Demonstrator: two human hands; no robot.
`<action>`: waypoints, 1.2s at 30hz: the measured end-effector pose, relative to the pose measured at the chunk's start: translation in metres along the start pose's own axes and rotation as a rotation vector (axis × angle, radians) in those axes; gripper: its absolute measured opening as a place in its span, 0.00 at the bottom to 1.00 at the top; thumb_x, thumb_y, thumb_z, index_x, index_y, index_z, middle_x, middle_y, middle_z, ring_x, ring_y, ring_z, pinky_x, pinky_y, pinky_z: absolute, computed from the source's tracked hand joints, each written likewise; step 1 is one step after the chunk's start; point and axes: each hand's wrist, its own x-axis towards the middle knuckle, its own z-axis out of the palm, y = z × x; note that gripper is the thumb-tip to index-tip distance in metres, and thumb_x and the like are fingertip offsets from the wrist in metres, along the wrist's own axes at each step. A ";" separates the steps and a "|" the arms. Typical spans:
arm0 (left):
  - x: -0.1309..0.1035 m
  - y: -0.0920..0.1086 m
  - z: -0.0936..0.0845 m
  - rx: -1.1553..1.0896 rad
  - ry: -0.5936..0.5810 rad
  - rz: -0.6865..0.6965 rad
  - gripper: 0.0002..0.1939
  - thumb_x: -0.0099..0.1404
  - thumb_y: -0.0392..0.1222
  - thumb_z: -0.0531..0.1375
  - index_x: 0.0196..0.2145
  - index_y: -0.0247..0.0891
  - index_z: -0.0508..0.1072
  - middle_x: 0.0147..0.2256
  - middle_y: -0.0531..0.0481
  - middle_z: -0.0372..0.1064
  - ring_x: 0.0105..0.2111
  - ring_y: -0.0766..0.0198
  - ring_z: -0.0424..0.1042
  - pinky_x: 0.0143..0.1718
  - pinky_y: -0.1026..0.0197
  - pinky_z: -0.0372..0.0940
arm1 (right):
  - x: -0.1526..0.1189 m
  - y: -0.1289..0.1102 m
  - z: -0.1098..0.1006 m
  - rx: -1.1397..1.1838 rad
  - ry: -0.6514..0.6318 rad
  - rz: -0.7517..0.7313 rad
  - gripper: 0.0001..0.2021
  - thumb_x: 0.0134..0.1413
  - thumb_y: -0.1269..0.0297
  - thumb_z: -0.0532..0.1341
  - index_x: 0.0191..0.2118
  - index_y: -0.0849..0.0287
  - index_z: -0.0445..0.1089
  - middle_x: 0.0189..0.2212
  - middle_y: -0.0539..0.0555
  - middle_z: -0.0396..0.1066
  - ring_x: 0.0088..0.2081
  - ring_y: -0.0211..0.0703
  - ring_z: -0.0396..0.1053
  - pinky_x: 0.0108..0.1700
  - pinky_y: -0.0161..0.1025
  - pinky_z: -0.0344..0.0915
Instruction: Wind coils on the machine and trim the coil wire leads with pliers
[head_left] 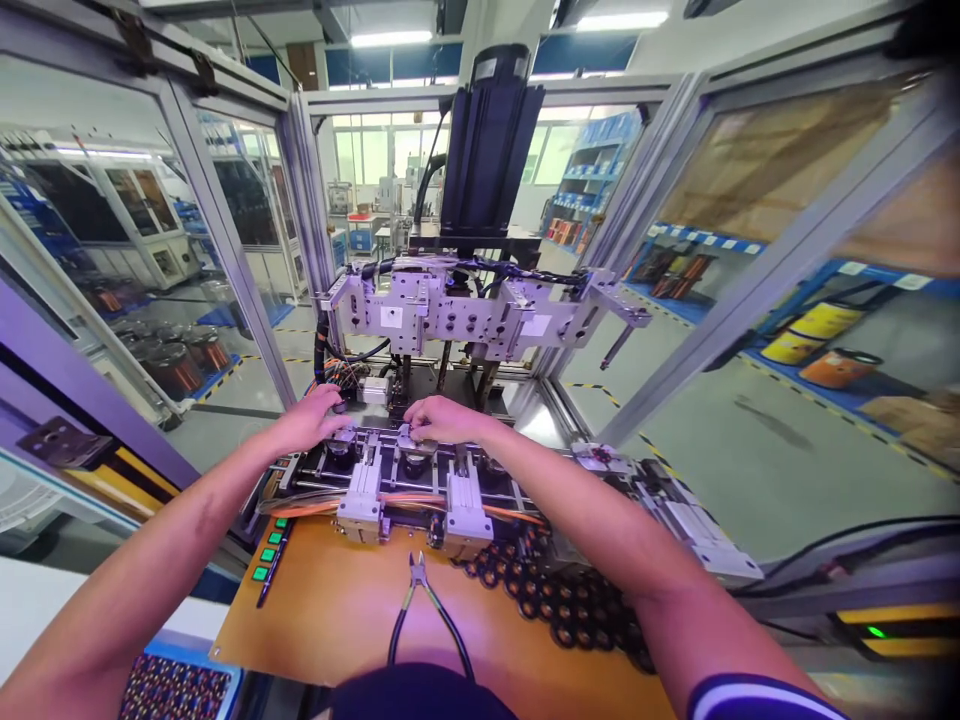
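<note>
Fixture row (415, 463) lay at twelve o'clock beyond pliers (418, 573). Your left hand (309, 418) hung at eleven, right hand (444, 420) at twelve, apart; grip couldn't be told. Step looked like station handwork; next seemingly called for steady touch.

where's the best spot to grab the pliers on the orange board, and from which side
Probably by the dark handles of the pliers, from the near side: they lie on the orange board, handles spread toward the camera, jaws pointing away.
</note>
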 end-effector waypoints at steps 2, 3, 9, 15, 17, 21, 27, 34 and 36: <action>-0.016 0.024 -0.005 -0.056 0.110 0.027 0.18 0.72 0.52 0.50 0.36 0.36 0.71 0.51 0.37 0.69 0.53 0.53 0.69 0.57 0.49 0.64 | -0.009 -0.012 -0.004 0.069 0.076 -0.028 0.08 0.58 0.67 0.66 0.29 0.63 0.71 0.44 0.56 0.76 0.45 0.43 0.73 0.50 0.43 0.69; -0.027 0.036 -0.006 -0.084 0.161 0.041 0.19 0.73 0.51 0.48 0.35 0.36 0.72 0.49 0.39 0.69 0.51 0.55 0.70 0.56 0.51 0.64 | -0.016 -0.020 -0.005 0.103 0.118 -0.046 0.07 0.57 0.69 0.66 0.28 0.63 0.71 0.45 0.57 0.75 0.45 0.42 0.73 0.50 0.41 0.69; -0.107 0.092 -0.008 -0.191 0.384 0.166 0.08 0.71 0.39 0.55 0.37 0.40 0.74 0.45 0.47 0.70 0.45 0.66 0.72 0.48 0.64 0.66 | -0.084 -0.078 0.025 0.223 0.346 -0.169 0.02 0.58 0.71 0.64 0.34 0.61 0.71 0.41 0.57 0.72 0.43 0.41 0.71 0.48 0.41 0.69; -0.149 0.122 0.011 -0.379 0.579 0.181 0.10 0.62 0.27 0.64 0.39 0.40 0.75 0.43 0.49 0.75 0.42 0.67 0.76 0.48 0.65 0.72 | -0.128 -0.115 0.063 0.274 0.691 -0.326 0.08 0.57 0.77 0.63 0.42 0.61 0.69 0.41 0.60 0.74 0.45 0.44 0.74 0.47 0.41 0.74; -0.154 0.131 0.022 -0.522 0.632 0.147 0.14 0.59 0.24 0.64 0.40 0.38 0.73 0.44 0.47 0.76 0.45 0.63 0.77 0.50 0.61 0.74 | -0.133 -0.121 0.070 0.298 0.790 -0.320 0.12 0.56 0.79 0.63 0.43 0.59 0.67 0.41 0.59 0.74 0.45 0.44 0.74 0.48 0.41 0.74; -0.158 0.140 0.042 -0.679 0.722 0.159 0.24 0.54 0.18 0.65 0.45 0.37 0.69 0.46 0.45 0.76 0.48 0.58 0.77 0.53 0.57 0.74 | -0.142 -0.127 0.077 0.283 0.890 -0.276 0.19 0.53 0.82 0.63 0.49 0.60 0.67 0.42 0.60 0.75 0.46 0.45 0.74 0.50 0.43 0.74; -0.161 0.148 0.050 -0.779 0.751 0.127 0.30 0.50 0.17 0.66 0.47 0.40 0.68 0.45 0.53 0.80 0.45 0.63 0.80 0.49 0.67 0.75 | -0.157 -0.131 0.076 0.227 0.853 -0.194 0.22 0.54 0.80 0.63 0.54 0.60 0.66 0.45 0.59 0.75 0.48 0.43 0.74 0.54 0.40 0.74; -0.167 0.152 0.055 -0.809 0.757 0.145 0.31 0.49 0.17 0.67 0.48 0.40 0.70 0.43 0.53 0.81 0.43 0.65 0.80 0.49 0.69 0.75 | -0.166 -0.133 0.080 0.238 0.820 -0.156 0.21 0.54 0.79 0.63 0.54 0.61 0.67 0.45 0.59 0.75 0.48 0.43 0.74 0.54 0.39 0.73; -0.170 0.151 0.058 -0.802 0.756 0.147 0.32 0.49 0.17 0.67 0.49 0.40 0.70 0.44 0.52 0.80 0.43 0.64 0.80 0.48 0.68 0.75 | -0.167 -0.133 0.083 0.230 0.813 -0.147 0.21 0.54 0.79 0.63 0.54 0.61 0.67 0.45 0.58 0.75 0.47 0.43 0.74 0.54 0.39 0.73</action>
